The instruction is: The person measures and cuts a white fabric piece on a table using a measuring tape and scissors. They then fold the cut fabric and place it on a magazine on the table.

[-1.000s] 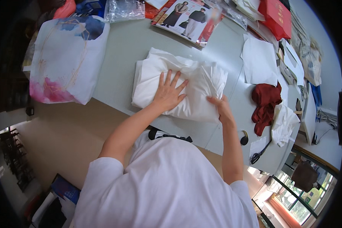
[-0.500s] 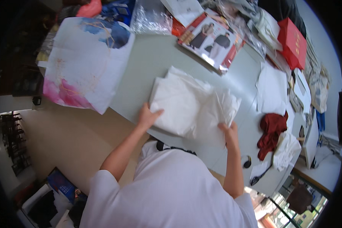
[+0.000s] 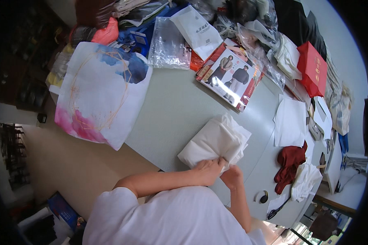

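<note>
A soft white folded cloth [image 3: 206, 143], thin and crumpled along its right side, lies on the table near its front edge. My left hand [image 3: 209, 170] reaches across to the cloth's near edge, its fingers bent and gripping the folded layers. Close beside it, my right hand [image 3: 232, 177] is curled at the near right corner of the same cloth. Its fingertips are partly hidden under the material.
At left lies a white sheet with blue and pink patterns [image 3: 102, 94]. Catalogues [image 3: 229, 77], clear plastic packaging [image 3: 169, 45] and a red bag [image 3: 312, 69] line the back. White paper [image 3: 290, 122], dark red cloth [image 3: 289, 165], a tape measure [image 3: 263, 198] and scissors [image 3: 277, 208] are at right.
The white cloth's right part has been folded over, leaving a smaller bundle. My left hand has moved right from its left edge, close to my right hand. The view has shifted too.
</note>
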Demonstrator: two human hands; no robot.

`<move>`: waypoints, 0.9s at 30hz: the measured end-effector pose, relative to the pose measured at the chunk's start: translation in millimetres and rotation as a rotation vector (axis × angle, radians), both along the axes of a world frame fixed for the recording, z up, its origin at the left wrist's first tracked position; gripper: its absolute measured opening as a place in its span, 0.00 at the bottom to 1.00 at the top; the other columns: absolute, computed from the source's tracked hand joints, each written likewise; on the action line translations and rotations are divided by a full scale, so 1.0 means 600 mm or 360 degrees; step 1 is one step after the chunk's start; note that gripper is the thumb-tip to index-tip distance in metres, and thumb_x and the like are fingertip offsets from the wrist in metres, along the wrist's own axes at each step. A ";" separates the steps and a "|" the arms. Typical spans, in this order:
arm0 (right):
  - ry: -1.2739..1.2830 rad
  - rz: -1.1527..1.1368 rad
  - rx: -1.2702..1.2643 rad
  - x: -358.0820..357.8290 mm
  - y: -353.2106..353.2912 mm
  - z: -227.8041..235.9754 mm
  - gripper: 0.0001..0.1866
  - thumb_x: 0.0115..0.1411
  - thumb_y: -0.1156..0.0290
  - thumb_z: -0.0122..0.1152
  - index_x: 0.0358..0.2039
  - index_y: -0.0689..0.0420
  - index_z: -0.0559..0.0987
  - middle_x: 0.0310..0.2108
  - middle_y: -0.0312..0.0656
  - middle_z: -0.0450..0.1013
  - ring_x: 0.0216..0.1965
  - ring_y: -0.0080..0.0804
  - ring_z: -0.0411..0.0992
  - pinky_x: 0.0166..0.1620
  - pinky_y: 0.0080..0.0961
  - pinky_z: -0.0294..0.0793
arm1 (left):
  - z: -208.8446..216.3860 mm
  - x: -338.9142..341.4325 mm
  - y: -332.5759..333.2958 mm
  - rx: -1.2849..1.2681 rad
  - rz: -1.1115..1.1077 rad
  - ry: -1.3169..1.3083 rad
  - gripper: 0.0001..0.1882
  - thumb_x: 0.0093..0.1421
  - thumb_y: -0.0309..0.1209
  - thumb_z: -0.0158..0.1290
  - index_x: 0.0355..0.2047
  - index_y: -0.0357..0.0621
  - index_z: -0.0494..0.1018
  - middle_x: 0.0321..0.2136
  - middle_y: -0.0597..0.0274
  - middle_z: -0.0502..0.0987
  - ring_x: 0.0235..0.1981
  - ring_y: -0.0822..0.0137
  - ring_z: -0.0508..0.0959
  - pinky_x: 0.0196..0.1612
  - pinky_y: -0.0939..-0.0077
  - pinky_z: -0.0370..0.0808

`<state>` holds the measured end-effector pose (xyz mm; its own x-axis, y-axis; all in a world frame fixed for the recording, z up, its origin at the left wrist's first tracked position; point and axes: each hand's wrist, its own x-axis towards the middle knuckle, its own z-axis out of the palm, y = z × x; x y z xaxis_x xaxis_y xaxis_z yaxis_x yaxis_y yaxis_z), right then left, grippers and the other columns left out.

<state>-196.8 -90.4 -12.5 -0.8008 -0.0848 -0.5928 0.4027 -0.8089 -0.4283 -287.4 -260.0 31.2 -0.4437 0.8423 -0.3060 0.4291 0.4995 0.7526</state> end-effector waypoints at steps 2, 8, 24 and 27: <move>-0.0043 -0.0029 0.0263 -0.001 0.001 0.000 0.25 0.63 0.67 0.62 0.58 0.62 0.70 0.54 0.42 0.72 0.52 0.31 0.71 0.52 0.30 0.72 | -0.015 0.003 0.010 -0.0034 -0.0148 -0.0135 0.31 0.55 0.25 0.53 0.58 0.27 0.60 0.51 0.36 0.71 0.50 0.41 0.75 0.54 0.53 0.72; -0.0354 -0.0070 0.0812 -0.044 -0.013 -0.086 0.24 0.59 0.73 0.66 0.55 0.68 0.72 0.46 0.45 0.76 0.45 0.34 0.75 0.47 0.31 0.76 | -0.083 -0.096 -0.009 0.0555 -0.0014 -0.0659 0.08 0.57 0.26 0.55 0.37 0.37 0.75 0.37 0.48 0.78 0.41 0.50 0.79 0.47 0.61 0.76; 0.0342 -0.0136 0.0735 -0.547 0.243 0.031 0.29 0.58 0.67 0.69 0.56 0.66 0.71 0.47 0.45 0.77 0.45 0.34 0.77 0.49 0.33 0.80 | -0.086 -0.450 -0.066 0.0555 0.1282 0.0252 0.16 0.63 0.23 0.52 0.51 0.33 0.73 0.45 0.48 0.77 0.37 0.64 0.80 0.39 0.73 0.77; 0.0007 0.0019 0.1276 -0.621 0.284 -0.065 0.29 0.56 0.67 0.69 0.55 0.65 0.72 0.44 0.46 0.78 0.41 0.35 0.79 0.44 0.32 0.79 | -0.046 -0.476 -0.006 0.0601 0.1078 0.0721 0.22 0.63 0.23 0.53 0.58 0.37 0.69 0.53 0.45 0.71 0.48 0.55 0.77 0.50 0.66 0.74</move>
<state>-569.3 79.8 -51.6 -0.8050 0.3569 -0.4739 0.4065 -0.2500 -0.8788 -573.2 -263.8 3.4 -0.8930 0.3650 0.2635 0.4280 0.5071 0.7481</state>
